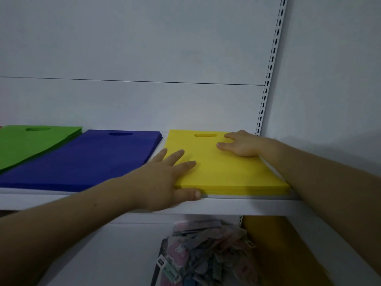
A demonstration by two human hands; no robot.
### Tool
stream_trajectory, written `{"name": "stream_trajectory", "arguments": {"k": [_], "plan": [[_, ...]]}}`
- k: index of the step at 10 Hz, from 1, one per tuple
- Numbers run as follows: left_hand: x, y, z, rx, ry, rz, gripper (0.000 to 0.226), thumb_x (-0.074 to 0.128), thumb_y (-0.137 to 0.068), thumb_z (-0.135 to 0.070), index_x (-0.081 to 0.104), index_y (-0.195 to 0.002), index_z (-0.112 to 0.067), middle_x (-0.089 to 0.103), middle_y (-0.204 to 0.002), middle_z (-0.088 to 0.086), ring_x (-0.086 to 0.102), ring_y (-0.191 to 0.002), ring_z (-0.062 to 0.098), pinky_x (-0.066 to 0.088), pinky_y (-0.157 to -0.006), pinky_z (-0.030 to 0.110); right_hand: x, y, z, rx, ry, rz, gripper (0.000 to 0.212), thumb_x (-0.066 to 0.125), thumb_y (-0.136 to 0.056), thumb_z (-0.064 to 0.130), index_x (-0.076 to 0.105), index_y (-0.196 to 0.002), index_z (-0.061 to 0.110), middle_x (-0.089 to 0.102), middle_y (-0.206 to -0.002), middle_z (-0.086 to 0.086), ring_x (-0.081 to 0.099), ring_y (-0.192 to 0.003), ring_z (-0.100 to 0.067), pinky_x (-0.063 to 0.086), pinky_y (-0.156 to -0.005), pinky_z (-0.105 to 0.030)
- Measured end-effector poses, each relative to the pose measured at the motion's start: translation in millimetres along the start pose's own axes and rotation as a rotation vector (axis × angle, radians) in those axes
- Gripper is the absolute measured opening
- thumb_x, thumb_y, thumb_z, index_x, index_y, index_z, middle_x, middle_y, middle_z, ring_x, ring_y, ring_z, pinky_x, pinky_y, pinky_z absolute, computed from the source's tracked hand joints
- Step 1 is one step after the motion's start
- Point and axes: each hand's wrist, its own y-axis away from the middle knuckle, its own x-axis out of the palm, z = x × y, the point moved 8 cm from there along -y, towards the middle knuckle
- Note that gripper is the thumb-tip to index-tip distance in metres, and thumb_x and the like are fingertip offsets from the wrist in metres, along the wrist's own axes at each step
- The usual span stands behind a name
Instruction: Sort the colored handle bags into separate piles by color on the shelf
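Three flat piles of handle bags lie side by side on the white shelf: green at the left, dark blue in the middle, yellow at the right. My left hand rests on the yellow pile's near left corner, fingers spread on top and thumb against the front edge of the stack. My right hand lies flat on the pile's far right side, beside the handle cut-out.
A slotted white upright runs up the back wall just right of the yellow pile. Under the shelf sits a clear bag of small packaged items, with a dark yellow surface to its right.
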Motion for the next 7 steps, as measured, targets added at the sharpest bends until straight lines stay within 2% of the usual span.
{"name": "stream_trajectory", "arguments": {"k": [1,2,3,4,6,7], "plan": [[8,-4,-7,0.057,-0.052,0.002,0.105,-0.008,-0.054,-0.091,-0.005,-0.147,-0.042,-0.007,-0.159,-0.007,-0.008,-0.146,0.023,0.006,-0.119,0.045,16,-2,1,-0.011,0.044,0.05,0.086,0.031,-0.081,0.08,0.018,-0.151,0.032,0.01,-0.158,-0.005,0.016,-0.145,-0.028,0.017,-0.117,-0.047],[9,-5,-9,0.041,-0.039,0.037,0.09,0.003,-0.067,-0.079,-0.006,-0.147,-0.04,-0.004,-0.159,-0.008,-0.003,-0.146,0.019,0.004,-0.118,0.037,19,-2,0,-0.004,0.052,0.051,0.086,0.028,-0.081,0.081,0.017,-0.151,0.032,0.009,-0.158,-0.006,0.014,-0.145,-0.03,0.015,-0.117,-0.049],[8,-3,-9,0.039,-0.008,0.048,0.09,0.004,-0.068,-0.08,-0.003,-0.148,-0.039,-0.003,-0.159,-0.007,-0.002,-0.146,0.017,0.002,-0.117,0.034,16,-1,0,-0.015,0.038,0.072,0.086,0.028,-0.082,0.08,0.015,-0.152,0.032,0.007,-0.159,-0.005,0.012,-0.146,-0.028,0.014,-0.117,-0.049],[8,-2,-8,0.044,0.009,0.017,0.102,-0.003,-0.059,-0.09,-0.002,-0.148,-0.04,-0.001,-0.159,-0.008,0.0,-0.146,0.017,0.004,-0.118,0.035,13,1,-2,-0.012,0.021,0.066,0.088,0.03,-0.08,0.081,0.016,-0.151,0.032,0.006,-0.159,-0.003,0.012,-0.146,-0.027,0.015,-0.117,-0.047],[-4,5,-5,-0.02,0.031,0.002,0.091,0.017,-0.068,-0.079,0.002,-0.149,-0.04,0.0,-0.159,-0.01,0.0,-0.146,0.015,0.008,-0.118,0.044,-2,10,2,-0.031,0.067,0.018,0.089,0.033,-0.08,0.08,0.017,-0.152,0.03,0.009,-0.159,-0.005,0.013,-0.146,-0.027,0.015,-0.118,-0.044],[-22,12,-1,-0.036,0.114,-0.083,0.082,0.032,-0.078,-0.072,0.012,-0.149,-0.036,0.007,-0.159,-0.009,0.007,-0.145,0.013,0.011,-0.117,0.036,-14,28,17,-0.043,0.045,-0.025,0.085,0.036,-0.085,0.075,0.021,-0.152,0.025,0.014,-0.159,-0.005,0.017,-0.145,-0.025,0.016,-0.118,-0.04]]}}
